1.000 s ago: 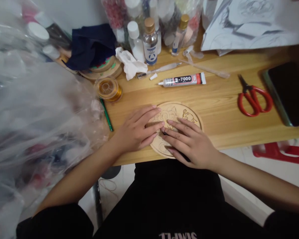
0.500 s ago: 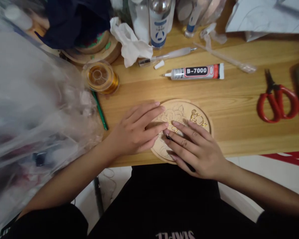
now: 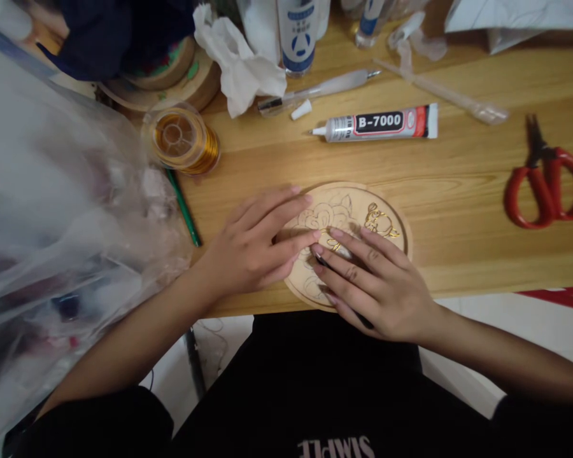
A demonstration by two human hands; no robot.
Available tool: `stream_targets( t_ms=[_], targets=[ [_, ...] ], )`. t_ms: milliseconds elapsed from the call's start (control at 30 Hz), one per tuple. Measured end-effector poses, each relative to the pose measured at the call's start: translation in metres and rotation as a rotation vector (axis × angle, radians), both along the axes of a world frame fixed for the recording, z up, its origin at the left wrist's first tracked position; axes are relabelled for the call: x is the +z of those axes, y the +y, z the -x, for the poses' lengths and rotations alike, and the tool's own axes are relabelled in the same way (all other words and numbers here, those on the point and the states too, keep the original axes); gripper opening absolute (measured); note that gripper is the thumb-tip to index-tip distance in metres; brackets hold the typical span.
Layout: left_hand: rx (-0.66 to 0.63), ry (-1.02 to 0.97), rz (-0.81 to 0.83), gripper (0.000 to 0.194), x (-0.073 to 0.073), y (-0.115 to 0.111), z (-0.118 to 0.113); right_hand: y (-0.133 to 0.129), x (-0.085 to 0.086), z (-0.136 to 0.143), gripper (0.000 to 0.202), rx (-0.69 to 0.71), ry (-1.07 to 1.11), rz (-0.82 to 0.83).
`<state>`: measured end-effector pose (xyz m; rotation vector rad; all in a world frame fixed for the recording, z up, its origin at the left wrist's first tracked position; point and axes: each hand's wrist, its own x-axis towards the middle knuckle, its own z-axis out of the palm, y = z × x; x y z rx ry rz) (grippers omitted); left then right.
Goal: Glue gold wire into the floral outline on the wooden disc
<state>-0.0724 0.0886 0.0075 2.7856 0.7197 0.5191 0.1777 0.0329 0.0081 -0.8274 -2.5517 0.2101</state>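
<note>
Gold wire (image 3: 395,235) lies on one wooden disc (image 3: 356,202) beneath the fingertips. Left hand (image 3: 253,248), fingers spread, rests on its edge; right hand (image 3: 386,286) seems closed on one dark tool (image 3: 320,259). Light, steady pressure should keep lines true. Beyond the fingers: one glue tube (image 3: 382,124), one spool (image 3: 179,138) leftward, one pair of pliers (image 3: 544,155) rightward.

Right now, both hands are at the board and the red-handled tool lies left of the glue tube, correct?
No: the head view shows the red-handled tool right of the glue tube. The left hand and right hand are at the board.
</note>
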Motion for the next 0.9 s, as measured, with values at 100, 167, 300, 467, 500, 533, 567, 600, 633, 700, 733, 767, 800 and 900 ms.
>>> stream_targets(
  t_ms=[100, 167, 300, 467, 500, 533, 567, 600, 633, 700, 733, 767, 800, 900],
  targets=[
    [0.006, 0.010, 0.018, 0.036, 0.0008, -0.0002, -0.0003, -0.0007, 0.0000, 0.0001, 0.033, -0.008, 0.001, -0.004],
    [0.010, 0.012, 0.022, 0.035, 0.0014, -0.0006, -0.0007, -0.0011, 0.0001, 0.0003, 0.033, -0.012, 0.001, -0.006],
    [0.016, 0.014, 0.021, 0.035, 0.0015, -0.0014, -0.0013, -0.0015, 0.0002, 0.0004, 0.031, -0.010, 0.009, -0.011],
    [0.017, -0.007, 0.039, 0.033, 0.0008, -0.0012, -0.0011, -0.0029, -0.0005, -0.0012, 0.028, -0.009, 0.058, -0.036],
    [0.016, -0.010, 0.042, 0.033, 0.0008, -0.0012, -0.0011, -0.0035, -0.0009, -0.0020, 0.028, -0.009, 0.078, -0.043],
    [0.015, -0.013, 0.041, 0.033, 0.0010, -0.0011, -0.0012, -0.0042, -0.0015, -0.0028, 0.027, -0.010, 0.100, -0.051],
    [0.014, -0.011, 0.042, 0.033, 0.0011, -0.0012, -0.0013, -0.0049, -0.0021, -0.0036, 0.027, -0.013, 0.121, -0.058],
    [0.014, -0.012, 0.041, 0.033, 0.0013, -0.0014, -0.0014, -0.0056, -0.0026, -0.0044, 0.026, -0.019, 0.140, -0.062],
    [0.013, -0.012, 0.038, 0.033, 0.0015, -0.0017, -0.0016, -0.0062, -0.0031, -0.0050, 0.026, -0.027, 0.155, -0.066],
    [0.014, -0.007, 0.017, 0.034, 0.0015, -0.0024, -0.0022, -0.0067, -0.0033, -0.0056, 0.026, -0.048, 0.182, -0.070],
    [0.017, -0.003, 0.006, 0.034, 0.0011, -0.0027, -0.0024, -0.0066, -0.0030, -0.0055, 0.024, -0.061, 0.194, -0.070],
    [0.020, 0.000, -0.005, 0.034, 0.0005, -0.0027, -0.0027, -0.0063, -0.0023, -0.0053, 0.023, -0.075, 0.205, -0.066],
    [0.015, -0.001, -0.018, 0.034, -0.0003, -0.0026, -0.0030, -0.0057, -0.0013, -0.0050, 0.022, -0.089, 0.217, -0.061],
    [0.011, -0.045, -0.019, 0.034, -0.0039, -0.0007, -0.0036, -0.0035, 0.0027, -0.0044, 0.024, -0.137, 0.268, -0.034]
  ],
)
